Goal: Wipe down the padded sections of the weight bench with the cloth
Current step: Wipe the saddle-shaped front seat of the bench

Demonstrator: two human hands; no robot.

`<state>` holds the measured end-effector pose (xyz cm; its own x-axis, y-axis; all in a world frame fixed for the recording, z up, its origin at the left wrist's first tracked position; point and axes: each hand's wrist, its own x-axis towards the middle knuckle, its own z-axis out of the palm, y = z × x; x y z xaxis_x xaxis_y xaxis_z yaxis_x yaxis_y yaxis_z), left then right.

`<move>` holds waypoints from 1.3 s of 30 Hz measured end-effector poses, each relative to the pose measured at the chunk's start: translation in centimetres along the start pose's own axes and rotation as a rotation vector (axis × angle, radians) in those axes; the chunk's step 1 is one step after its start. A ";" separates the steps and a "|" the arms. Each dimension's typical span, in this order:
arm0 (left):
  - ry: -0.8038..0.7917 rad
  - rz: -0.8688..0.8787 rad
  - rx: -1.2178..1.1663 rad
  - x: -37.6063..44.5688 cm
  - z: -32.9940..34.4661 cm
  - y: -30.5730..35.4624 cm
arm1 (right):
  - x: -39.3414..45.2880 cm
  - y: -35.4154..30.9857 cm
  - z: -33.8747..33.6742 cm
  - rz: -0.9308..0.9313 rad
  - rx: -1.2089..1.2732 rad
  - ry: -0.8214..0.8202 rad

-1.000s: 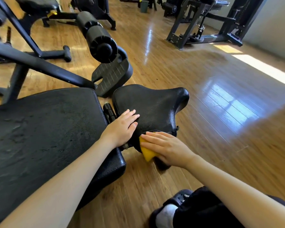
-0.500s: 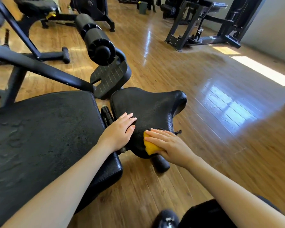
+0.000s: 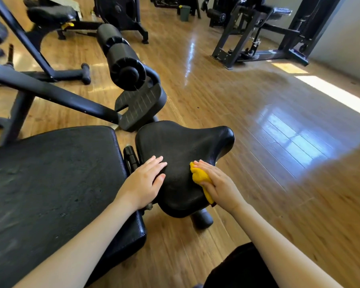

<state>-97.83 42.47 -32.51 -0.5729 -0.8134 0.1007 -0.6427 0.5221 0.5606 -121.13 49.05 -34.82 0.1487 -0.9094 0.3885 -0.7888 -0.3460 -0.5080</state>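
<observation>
The weight bench has a small black saddle-shaped seat pad [image 3: 183,146] in the middle and a large black back pad [image 3: 50,175] at the left. A yellow cloth [image 3: 199,176] lies on the seat pad's right side, pressed down by my right hand [image 3: 218,185], which grips it. Most of the cloth is hidden under that hand. My left hand [image 3: 143,181] rests flat on the seat pad's left edge, fingers apart, holding nothing.
A black foam roller [image 3: 121,57] and a ribbed footplate [image 3: 141,104] stand just beyond the seat pad. Black frame bars [image 3: 50,90] cross at the left. Other gym machines [image 3: 258,32] stand at the back on the wooden floor [image 3: 258,142]. My dark-clothed knee [image 3: 241,269] is at the bottom.
My right hand has slid the cloth from the seat pad's near lower edge up onto its right side. My left hand has stayed on the pad. The view has tilted slightly.
</observation>
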 end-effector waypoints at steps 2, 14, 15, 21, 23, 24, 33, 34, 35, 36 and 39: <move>-0.004 -0.004 0.011 0.0 0.0 0.0 | 0.4 0.3 -0.8 0.163 0.139 0.042; 0.049 -0.194 0.146 2.6 0.1 -0.6 | 12.6 5.3 -10.0 0.597 0.131 0.087; 0.028 -0.202 0.175 2.9 0.3 -0.7 | 13.5 6.8 -10.0 0.642 0.032 -0.050; -0.031 -0.220 0.260 3.3 1.0 -0.7 | 19.2 6.6 -5.4 0.624 -0.307 -0.617; -0.028 -0.199 0.292 3.2 0.9 -0.9 | 21.2 4.7 -3.0 0.560 -0.348 -0.685; -0.031 -0.196 0.303 3.1 1.0 -0.9 | 21.7 4.0 -2.0 0.552 -0.333 -0.684; -0.043 -0.202 0.255 3.2 1.0 -1.3 | 18.9 7.1 -8.5 0.492 -0.234 -0.768; -0.036 -0.203 0.248 3.2 1.1 -1.3 | 18.6 7.3 -9.4 0.505 -0.212 -0.756; -0.029 -0.200 0.248 3.2 1.1 -1.3 | 18.3 7.4 -9.8 0.526 -0.185 -0.742; -0.025 -0.196 0.251 3.2 1.2 -1.3 | 18.2 7.5 -9.6 0.539 -0.182 -0.725; -0.003 -0.192 0.257 3.3 1.3 -1.3 | 19.0 6.3 -7.1 0.495 -0.213 -0.719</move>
<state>-99.52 39.46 -33.96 -0.4302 -0.9027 0.0105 -0.8462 0.4073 0.3436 -127.53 31.18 -25.18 0.0431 -0.8926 -0.4488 -0.9450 0.1093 -0.3081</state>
